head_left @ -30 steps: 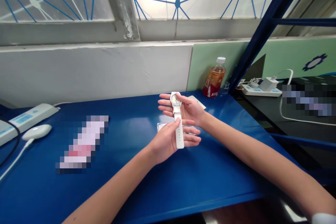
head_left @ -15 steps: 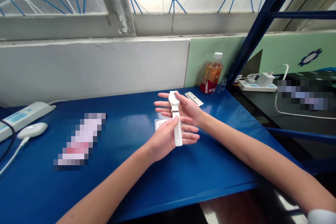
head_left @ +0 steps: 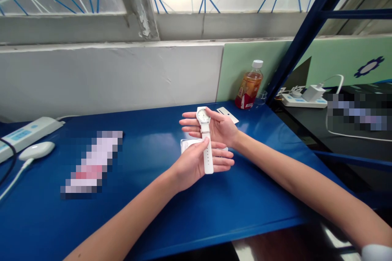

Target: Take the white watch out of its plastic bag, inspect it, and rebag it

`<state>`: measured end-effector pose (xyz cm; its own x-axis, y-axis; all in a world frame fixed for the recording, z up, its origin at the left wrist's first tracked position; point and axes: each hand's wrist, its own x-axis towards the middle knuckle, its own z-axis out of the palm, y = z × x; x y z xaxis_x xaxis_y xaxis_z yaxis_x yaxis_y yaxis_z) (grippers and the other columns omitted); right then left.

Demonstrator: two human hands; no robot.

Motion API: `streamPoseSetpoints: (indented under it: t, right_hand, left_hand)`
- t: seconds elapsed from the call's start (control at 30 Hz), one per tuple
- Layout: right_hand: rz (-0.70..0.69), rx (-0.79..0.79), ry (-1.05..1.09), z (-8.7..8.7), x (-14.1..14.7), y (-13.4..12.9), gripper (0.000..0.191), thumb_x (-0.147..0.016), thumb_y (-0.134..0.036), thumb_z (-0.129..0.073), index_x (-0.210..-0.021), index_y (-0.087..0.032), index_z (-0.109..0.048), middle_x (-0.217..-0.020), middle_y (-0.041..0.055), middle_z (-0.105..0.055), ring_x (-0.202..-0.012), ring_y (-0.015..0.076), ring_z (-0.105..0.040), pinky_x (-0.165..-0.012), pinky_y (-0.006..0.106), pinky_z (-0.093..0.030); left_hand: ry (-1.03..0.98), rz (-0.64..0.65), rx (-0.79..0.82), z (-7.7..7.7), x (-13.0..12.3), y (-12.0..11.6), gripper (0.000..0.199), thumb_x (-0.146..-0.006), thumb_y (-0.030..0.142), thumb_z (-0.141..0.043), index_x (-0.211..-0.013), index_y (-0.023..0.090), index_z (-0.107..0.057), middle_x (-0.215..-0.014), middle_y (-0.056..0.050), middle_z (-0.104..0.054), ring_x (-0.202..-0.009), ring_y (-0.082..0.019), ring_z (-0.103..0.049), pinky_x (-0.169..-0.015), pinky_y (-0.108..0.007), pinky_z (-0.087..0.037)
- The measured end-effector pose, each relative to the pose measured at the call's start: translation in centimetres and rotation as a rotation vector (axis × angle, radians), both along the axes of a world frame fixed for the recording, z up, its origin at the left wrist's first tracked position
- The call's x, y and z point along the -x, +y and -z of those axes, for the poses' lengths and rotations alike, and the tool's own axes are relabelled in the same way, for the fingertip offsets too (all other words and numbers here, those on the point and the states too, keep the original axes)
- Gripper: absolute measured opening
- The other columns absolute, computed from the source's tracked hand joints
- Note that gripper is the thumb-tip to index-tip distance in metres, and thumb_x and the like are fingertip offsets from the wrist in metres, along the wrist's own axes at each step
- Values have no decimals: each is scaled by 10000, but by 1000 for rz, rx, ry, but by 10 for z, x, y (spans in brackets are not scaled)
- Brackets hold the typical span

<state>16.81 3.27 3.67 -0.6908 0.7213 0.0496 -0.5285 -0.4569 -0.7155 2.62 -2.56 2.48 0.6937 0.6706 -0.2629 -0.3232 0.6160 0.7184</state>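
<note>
A white wristwatch point(head_left: 203, 116) with a white strap lies stretched out across both palms, its dial facing up. My left hand point(head_left: 191, 163) holds the strap's long, holed end under its thumb, the other fingers extended beneath. My right hand point(head_left: 222, 127), palm up, supports the watch case, with its thumb at the case's edge. Behind and under my hands, a white packet or box point(head_left: 185, 144) rests on the table, mostly hidden. Past my right hand, a white card point(head_left: 228, 115) lies flat.
The blue table point(head_left: 147, 212) holds a blurred-out flat object point(head_left: 96, 161), a power strip point(head_left: 26, 134) and a white cabled device point(head_left: 37, 151) at left. A drink bottle point(head_left: 249, 85) stands at the back right beside a blue metal post point(head_left: 301, 40). Another power strip point(head_left: 303, 100) sits beyond it.
The watch has tilted slightly, so its dial markings now show more plainly. Both hands keep their hold, and the view has shifted a little.
</note>
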Motion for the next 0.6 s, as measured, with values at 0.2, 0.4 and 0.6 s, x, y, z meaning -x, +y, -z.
streamPoseSetpoints:
  t: [0.2, 0.4, 0.6]
  right_hand:
    - [43, -43, -27, -1, 0, 1, 515, -1048, -418, -143, -1343, -215, -513, -1203, 92, -700, -1029, 190, -691, -954, 362, -503]
    - [35, -45, -11, -4, -1, 0, 579, -1045, -435, -121, -1291, -149, -560, -1233, 111, -685, -1057, 209, -681, -954, 361, -505]
    - [21, -12, -46, -9, -3, -1, 662, -1039, -465, -111, -1231, -54, -593, -1271, 190, -654, -1097, 224, -666, -1023, 380, -468]
  left_hand:
    - [-10, 12, -15, 0, -1, -1, 435, -1036, 407, -413, -986, 59, -669, -982, -201, -730, -851, -265, -733, -862, -440, -542]
    - [-17, 15, -17, -3, -1, -2, 450, -1056, 369, -353, -977, 58, -669, -968, -193, -735, -837, -256, -737, -818, -407, -557]
    - [-13, 16, -22, -1, 0, 0, 444, -1036, 405, -417, -976, 52, -679, -955, -199, -738, -840, -263, -739, -861, -431, -545]
